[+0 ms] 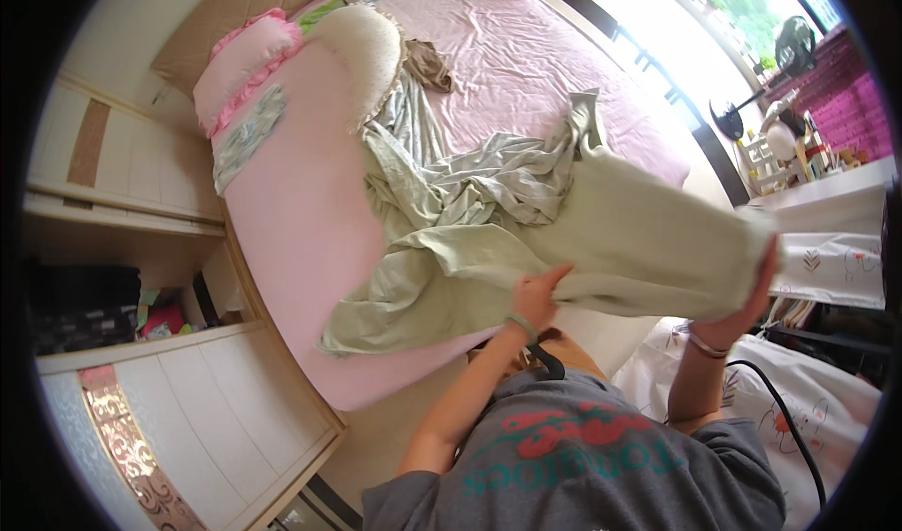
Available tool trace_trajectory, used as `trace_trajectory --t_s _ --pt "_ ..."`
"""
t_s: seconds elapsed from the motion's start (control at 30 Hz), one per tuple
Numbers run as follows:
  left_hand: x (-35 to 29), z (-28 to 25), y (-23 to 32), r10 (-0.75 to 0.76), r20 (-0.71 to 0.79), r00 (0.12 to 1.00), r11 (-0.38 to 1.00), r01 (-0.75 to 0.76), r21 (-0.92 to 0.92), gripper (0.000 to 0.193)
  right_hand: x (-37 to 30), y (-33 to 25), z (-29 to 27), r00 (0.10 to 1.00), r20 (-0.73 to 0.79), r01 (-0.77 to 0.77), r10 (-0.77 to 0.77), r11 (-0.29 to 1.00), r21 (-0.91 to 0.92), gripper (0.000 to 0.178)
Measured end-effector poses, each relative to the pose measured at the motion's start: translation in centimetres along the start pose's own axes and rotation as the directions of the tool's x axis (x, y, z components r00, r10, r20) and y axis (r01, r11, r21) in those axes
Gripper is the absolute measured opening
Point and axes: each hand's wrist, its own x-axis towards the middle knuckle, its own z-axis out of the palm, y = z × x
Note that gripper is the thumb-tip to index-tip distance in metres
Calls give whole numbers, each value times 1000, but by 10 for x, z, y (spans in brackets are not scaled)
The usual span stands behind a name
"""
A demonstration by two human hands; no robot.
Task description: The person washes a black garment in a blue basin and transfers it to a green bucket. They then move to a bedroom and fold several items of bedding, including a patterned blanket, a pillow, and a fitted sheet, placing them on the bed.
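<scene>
A large pale green bed cover [639, 221] is spread loosely over the near part of the bed, its grey patterned side [512, 179] bunched in folds at the middle. My left hand [537, 298] is closed on its near edge, in front of my body, with one finger pointing to the right. Out to the right, my right hand [756, 296] grips the raised end of the cover and holds it stretched off the bed's side. That end is smeared by motion, and some of the right fingers are hidden by the cloth.
Pink sheeting covers the bed [301, 240]. A frilled pink pillow [249, 61], a cream cushion [352, 56] and a brown cloth [429, 65] lie on it. A cabinet [207, 418] stands left; a desk [836, 188] and a black cable [794, 418] are at right.
</scene>
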Motion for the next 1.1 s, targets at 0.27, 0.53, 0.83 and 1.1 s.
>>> trace_trajectory --t_s 0.27,0.53,0.83,1.1 --pt "-114 1 -150 -450 481 752 888 323 326 19 93 -26 -91 943 -324 -68 75 997 31 40" --pt "-59 -21 -173 -453 344 822 852 285 440 25 97 47 -123 873 -280 -333 399 908 255 25" --pt "221 116 -185 -834 340 434 145 768 -624 81 85 9 -170 774 -385 -491 503 860 138 32" --pt "219 96 -209 -750 -198 631 621 570 -538 48 82 32 -208 731 -426 -590 533 807 -2 27"
